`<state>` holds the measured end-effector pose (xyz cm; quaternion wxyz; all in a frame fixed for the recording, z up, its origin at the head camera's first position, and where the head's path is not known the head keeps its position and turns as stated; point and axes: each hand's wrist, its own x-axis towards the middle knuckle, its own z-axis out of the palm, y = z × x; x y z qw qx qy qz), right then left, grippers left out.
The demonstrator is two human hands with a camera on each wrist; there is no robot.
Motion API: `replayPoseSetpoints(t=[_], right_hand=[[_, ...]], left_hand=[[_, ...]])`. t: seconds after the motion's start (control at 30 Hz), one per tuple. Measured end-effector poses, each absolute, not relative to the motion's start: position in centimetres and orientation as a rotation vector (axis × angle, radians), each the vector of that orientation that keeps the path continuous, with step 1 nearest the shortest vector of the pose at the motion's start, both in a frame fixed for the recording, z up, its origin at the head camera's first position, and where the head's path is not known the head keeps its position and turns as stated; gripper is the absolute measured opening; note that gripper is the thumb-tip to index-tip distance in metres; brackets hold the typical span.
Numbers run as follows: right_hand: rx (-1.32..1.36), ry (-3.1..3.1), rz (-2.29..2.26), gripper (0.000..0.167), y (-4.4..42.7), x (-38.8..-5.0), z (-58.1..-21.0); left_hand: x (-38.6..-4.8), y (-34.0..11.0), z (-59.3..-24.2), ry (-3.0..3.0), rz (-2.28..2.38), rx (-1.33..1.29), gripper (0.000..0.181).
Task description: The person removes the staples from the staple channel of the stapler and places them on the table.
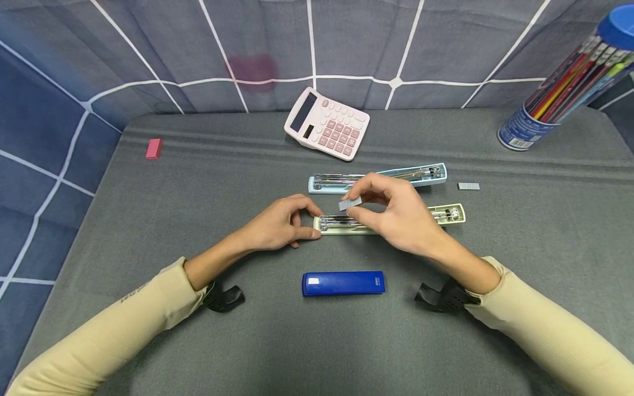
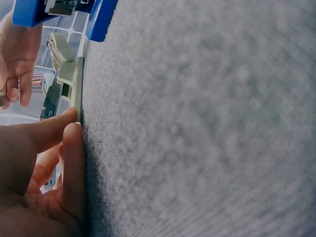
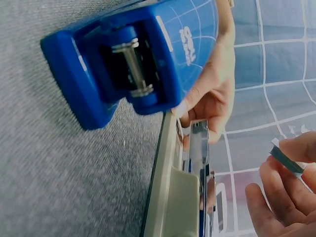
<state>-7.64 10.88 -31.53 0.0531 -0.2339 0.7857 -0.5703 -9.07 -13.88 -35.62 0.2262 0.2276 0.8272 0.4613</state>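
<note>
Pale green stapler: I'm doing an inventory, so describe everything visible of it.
The pale green stapler looks plastic, with a shiny metal rail. It lies on the gray cloth, lid swung open rightward. The left hand pinches its left end; the right hand, apart from it, hides its middle from the head camera.

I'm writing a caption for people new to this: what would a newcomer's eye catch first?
Probably the right hand, pinching a strip of staples over the open pale green stapler, whose left end the left hand holds. The vivid blue stapler lies nearer the wearer, and a blue-lidded pencil canister stands at the far right.
</note>
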Motion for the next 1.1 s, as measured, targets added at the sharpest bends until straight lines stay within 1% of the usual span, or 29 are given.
replayPoseSetpoints(t=[0.3, 0.47, 0.6, 0.7, 0.93, 1.1], right_hand=[[-0.733, 2.433, -1.736, 0.016, 13.8, -7.3, -31.4], [-0.781, 2.442, -1.747, 0.024, 16.0, -6.8, -30.8], [-0.786, 2.516, -1.706, 0.027, 17.7, -6.1, -30.5], [-0.703, 2.567, -1.697, 0.027, 19.1, -5.6, -30.6], [-0.383, 2.644, -1.758, 0.027, 22.3, -4.4, -30.8], [-0.239, 2.677, -1.824, 0.025, 24.5, -4.1, -31.5]], left_hand=[[-9.0, -14.0, -35.7, 2.295, 1.272, 0.619, 0.029], [-8.9, -14.2, -35.6, 2.298, 1.269, 0.613, 0.029], [-8.9, -14.4, -35.5, 2.303, 1.264, 0.597, 0.029], [-8.8, -14.4, -35.5, 2.312, 1.259, 0.598, 0.03], [-8.9, -14.0, -35.6, 2.311, 1.253, 0.6, 0.03], [-8.9, -13.8, -35.6, 2.292, 1.272, 0.598, 0.03]])
